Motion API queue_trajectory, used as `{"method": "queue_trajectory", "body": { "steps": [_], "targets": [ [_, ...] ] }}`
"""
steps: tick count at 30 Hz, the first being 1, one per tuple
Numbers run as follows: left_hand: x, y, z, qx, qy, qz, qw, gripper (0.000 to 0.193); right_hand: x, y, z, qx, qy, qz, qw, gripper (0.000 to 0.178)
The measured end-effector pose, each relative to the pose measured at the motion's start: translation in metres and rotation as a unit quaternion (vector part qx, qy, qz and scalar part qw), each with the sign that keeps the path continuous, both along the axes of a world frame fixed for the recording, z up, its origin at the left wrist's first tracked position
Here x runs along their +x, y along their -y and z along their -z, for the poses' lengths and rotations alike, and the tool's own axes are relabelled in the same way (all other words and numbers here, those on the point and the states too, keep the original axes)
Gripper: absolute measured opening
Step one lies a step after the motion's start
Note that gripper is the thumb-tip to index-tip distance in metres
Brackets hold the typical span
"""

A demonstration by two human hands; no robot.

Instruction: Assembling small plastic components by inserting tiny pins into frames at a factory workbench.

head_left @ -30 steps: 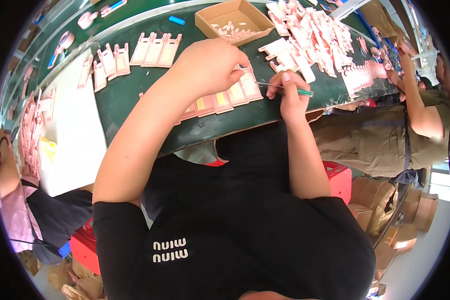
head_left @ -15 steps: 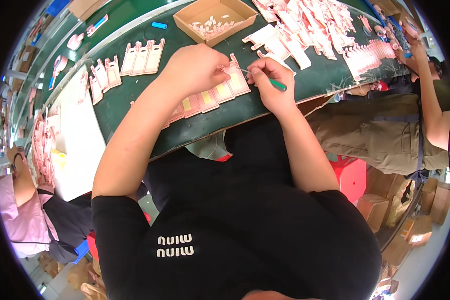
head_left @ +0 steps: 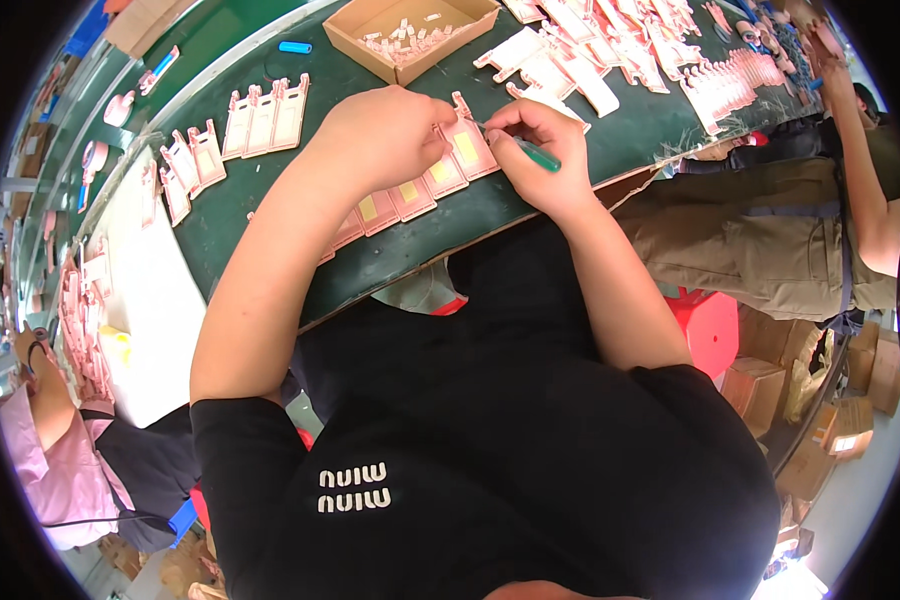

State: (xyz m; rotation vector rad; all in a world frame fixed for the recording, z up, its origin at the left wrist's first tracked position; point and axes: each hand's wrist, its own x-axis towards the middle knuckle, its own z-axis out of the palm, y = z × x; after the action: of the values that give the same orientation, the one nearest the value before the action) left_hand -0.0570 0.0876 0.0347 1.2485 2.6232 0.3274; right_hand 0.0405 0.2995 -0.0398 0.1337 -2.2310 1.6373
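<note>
A row of flat pink plastic parts with yellow patches point(head_left: 408, 198) lies overlapping along the near edge of the green table. My left hand point(head_left: 382, 138) is over this row, fingers curled and pinched together at the far end of its right-hand pieces; whatever sits between the fingertips is hidden. My right hand point(head_left: 550, 175) grips a slim tool with a green handle point(head_left: 537, 154). Its thin tip points left toward the rightmost pink part point(head_left: 470, 150), close to my left fingertips. The tool's exact kind cannot be made out.
An open cardboard box point(head_left: 410, 70) of small pale pieces stands beyond my hands. Piled pink parts point(head_left: 580, 55) lie far right. More parts point(head_left: 266, 116) are lined up at left, near a blue cylinder point(head_left: 295, 47). Other people sit at both sides.
The view has shifted slightly, so the table things appear farther left. Both hands stay over the row; the green-handled tool remains in my right hand, its tip near my left fingers.
</note>
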Motion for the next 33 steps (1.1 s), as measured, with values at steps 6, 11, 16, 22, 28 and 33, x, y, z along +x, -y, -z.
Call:
{"method": "queue_trajectory", "body": {
  "steps": [6, 11, 16, 22, 28, 33],
  "targets": [
    [-0.001, 0.003, -0.001, -0.021, 0.027, -0.005, 0.999, 0.036, 0.001, 0.006, -0.001, 0.054, -0.009, 0.020, 0.998, 0.007],
    [-0.002, 0.003, -0.003, -0.025, 0.040, -0.011, 0.999, 0.038, -0.002, 0.006, 0.005, 0.039, 0.004, 0.058, 0.998, 0.007],
    [-0.002, 0.005, -0.001, -0.017, 0.039, -0.009, 0.999, 0.039, -0.003, 0.007, 0.005, 0.049, 0.001, 0.064, 0.997, 0.008],
    [-0.003, 0.006, -0.004, -0.022, 0.054, -0.012, 0.998, 0.039, -0.004, 0.006, 0.008, 0.040, -0.004, 0.060, 0.997, 0.009],
    [-0.003, 0.007, -0.001, -0.012, 0.055, -0.012, 0.998, 0.039, -0.006, 0.005, 0.012, 0.038, -0.003, 0.056, 0.998, 0.008],
    [-0.002, 0.006, -0.003, -0.023, 0.056, -0.015, 0.998, 0.039, -0.007, 0.006, 0.013, 0.031, 0.002, 0.052, 0.998, 0.008]
  ]
}}
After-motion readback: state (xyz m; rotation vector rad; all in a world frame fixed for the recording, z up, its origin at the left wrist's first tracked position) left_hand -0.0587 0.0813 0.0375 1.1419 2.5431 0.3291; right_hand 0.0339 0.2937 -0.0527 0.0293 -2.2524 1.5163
